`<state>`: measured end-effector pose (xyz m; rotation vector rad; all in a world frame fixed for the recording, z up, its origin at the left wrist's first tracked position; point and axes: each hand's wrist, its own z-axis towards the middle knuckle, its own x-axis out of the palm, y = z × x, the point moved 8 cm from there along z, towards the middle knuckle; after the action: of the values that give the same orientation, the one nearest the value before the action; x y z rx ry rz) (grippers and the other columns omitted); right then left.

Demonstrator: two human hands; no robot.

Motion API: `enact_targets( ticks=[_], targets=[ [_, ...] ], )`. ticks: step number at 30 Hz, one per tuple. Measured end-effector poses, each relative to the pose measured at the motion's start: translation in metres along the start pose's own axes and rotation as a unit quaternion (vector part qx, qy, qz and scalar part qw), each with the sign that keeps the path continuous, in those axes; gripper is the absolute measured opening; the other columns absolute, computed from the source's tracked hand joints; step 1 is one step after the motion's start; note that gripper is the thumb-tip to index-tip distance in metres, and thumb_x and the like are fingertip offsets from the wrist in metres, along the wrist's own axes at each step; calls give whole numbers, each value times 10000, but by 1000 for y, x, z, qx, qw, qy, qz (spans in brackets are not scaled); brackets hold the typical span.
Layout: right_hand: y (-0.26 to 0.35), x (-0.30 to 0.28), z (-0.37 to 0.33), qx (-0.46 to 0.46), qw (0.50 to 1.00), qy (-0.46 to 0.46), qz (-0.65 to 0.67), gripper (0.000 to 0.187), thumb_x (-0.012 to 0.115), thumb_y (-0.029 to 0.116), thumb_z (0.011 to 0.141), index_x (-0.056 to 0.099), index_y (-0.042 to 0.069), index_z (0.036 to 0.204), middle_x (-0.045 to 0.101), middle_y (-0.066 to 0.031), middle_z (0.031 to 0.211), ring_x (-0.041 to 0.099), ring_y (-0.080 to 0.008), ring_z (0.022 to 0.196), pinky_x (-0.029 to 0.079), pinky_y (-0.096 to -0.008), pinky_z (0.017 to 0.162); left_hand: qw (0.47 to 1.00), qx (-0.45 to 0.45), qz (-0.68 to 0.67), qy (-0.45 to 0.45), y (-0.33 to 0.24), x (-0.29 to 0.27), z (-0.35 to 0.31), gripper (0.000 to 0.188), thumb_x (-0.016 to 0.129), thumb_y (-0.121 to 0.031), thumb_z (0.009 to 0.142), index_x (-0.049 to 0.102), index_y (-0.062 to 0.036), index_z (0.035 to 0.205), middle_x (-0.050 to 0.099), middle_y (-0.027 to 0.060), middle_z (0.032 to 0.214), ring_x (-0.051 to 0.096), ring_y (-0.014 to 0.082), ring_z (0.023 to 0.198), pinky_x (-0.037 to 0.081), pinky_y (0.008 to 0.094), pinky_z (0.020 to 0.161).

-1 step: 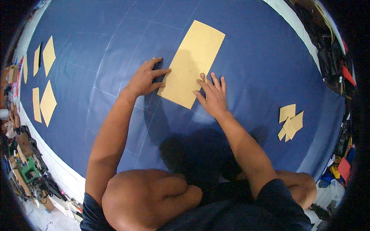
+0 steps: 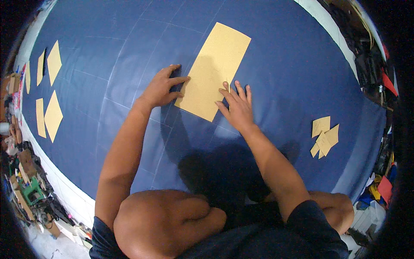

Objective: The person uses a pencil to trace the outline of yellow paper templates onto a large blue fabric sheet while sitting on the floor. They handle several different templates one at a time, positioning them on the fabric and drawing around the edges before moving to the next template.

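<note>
Cardboard sheet point(image 2: 211, 64) has us on both sides: our left hand point(image 2: 161, 88) is loosely splayed palm-down, thumb and index tips at the left edge. Our right hand point(image 2: 238, 107) has a thin stick point(image 2: 229, 88) tucked between its fingers, thumb at the right edge. Plenty of blue sheeting point(image 2: 284, 64) outside both hands. Our cardboard lies between them, reaching out beyond.

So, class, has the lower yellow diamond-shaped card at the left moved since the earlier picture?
No: the lower yellow diamond-shaped card shows no visible shift, lying left of the long white line on the blue sheet.
</note>
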<state>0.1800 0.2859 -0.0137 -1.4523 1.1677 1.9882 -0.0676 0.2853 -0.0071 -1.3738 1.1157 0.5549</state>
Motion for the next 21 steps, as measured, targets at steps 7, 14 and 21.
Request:
enact_targets(
  ticks=[7, 14, 21],
  targets=[
    [-2, 2, 1, 3, 1000, -13, 17, 451, 650, 435, 964, 649, 158, 1319, 547, -66, 1506, 365, -381, 1474, 164, -624, 1217, 999, -15, -44, 15, -3, -4, 3, 638, 842, -159, 783, 646, -205, 1388, 390, 145, 1606, 345, 377, 1491, 333, 444, 1224],
    [-3, 7, 2, 12, 1000, -1, 3, 444, 602, 418, 998, 621, 189, 1378, 543, -34, 1515, 347, -373, 1486, 151, -607, 1233, 996, -24, -90, 19, 6, 1, 5, 660, 841, -104, 772, 636, -171, 1396, 386, 149, 1614, 330, 376, 1501, 320, 450, 1236],
    [-4, 5, 0, 3, 1000, 3, 8, 405, 540, 362, 1038, 591, 204, 1407, 517, -9, 1542, 328, -360, 1497, 156, -582, 1240, 998, -20, -61, 13, -1, -3, 4, 664, 838, -68, 765, 638, -161, 1391, 395, 160, 1607, 333, 379, 1500, 328, 455, 1233]
  ],
)
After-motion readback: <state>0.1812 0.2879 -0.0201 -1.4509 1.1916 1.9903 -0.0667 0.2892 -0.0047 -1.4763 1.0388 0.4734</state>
